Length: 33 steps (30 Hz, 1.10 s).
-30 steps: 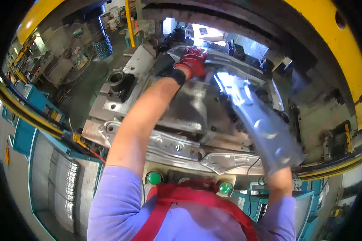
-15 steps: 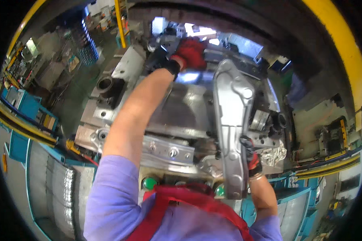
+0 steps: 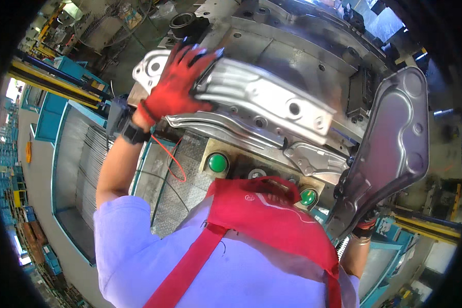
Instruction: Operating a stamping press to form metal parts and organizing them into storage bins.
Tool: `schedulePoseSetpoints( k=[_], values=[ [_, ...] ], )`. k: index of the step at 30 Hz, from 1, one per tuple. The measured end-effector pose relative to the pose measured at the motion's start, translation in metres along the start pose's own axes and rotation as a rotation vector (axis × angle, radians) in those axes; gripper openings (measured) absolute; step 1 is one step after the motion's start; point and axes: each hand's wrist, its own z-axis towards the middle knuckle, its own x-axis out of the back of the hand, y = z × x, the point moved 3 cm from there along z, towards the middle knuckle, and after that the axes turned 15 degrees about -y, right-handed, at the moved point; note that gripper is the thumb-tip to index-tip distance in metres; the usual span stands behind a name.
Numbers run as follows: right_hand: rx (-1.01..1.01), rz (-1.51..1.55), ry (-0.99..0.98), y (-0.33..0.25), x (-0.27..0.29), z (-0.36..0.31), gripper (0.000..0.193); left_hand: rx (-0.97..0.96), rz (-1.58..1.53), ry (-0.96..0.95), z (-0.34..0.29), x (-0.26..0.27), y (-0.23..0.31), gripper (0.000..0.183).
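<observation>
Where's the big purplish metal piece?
In the head view, the purplish metal piece is on the right side, tilted up in the right hand, above and to the right of the right green button.

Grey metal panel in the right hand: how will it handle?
The panel is probably stiff, given its embossed contours and raised rim. Likely light for its size: the right hand alone supports it. Its smooth face may be slippery.

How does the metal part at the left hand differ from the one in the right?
The left part runs mostly across the view; the right part slants steeply. The left part looks bright silver, the right part mostly darker grey. Both are long, shaped metal pieces.
</observation>
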Motion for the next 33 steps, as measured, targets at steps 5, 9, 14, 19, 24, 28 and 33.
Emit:
schedulePoseSetpoints(
  k=[5, 9, 14, 19, 24, 28, 33],
  values=[
    [-0.003, -0.111, 0.061, 0.0, 0.009, -0.011, 0.061, 0.09, -0.053, -0.186, -0.041, -0.046, -0.011, 0.089],
    [-0.014, -0.188, 0.081, -0.008, 0.012, -0.012, 0.065, 0.046, -0.073, -0.127, -0.046, -0.071, -0.012, 0.061],
    [-0.047, -0.28, 0.058, -0.014, 0.004, 0.0, 0.069, 0.167, -0.142, -0.018, -0.06, -0.112, -0.013, 0.041],
    [-0.116, -0.468, 0.086, -0.021, -0.01, 0.017, 0.074, 0.203, -0.122, 0.008, -0.067, -0.104, 0.002, 0.052],
    [0.257, -1.234, -0.092, -0.092, -0.109, 0.073, 0.092, 0.315, -0.241, 0.251, -0.074, -0.094, 0.022, 0.054],
    [0.438, -1.753, 0.119, -0.135, -0.162, 0.145, 0.092, 0.361, -0.254, 0.374, -0.084, -0.107, 0.022, 0.051],
    [0.402, -2.007, 0.16, -0.171, -0.181, 0.245, 0.094, 0.431, -0.35, 0.455, -0.085, -0.105, 0.026, 0.05]
  ],
)
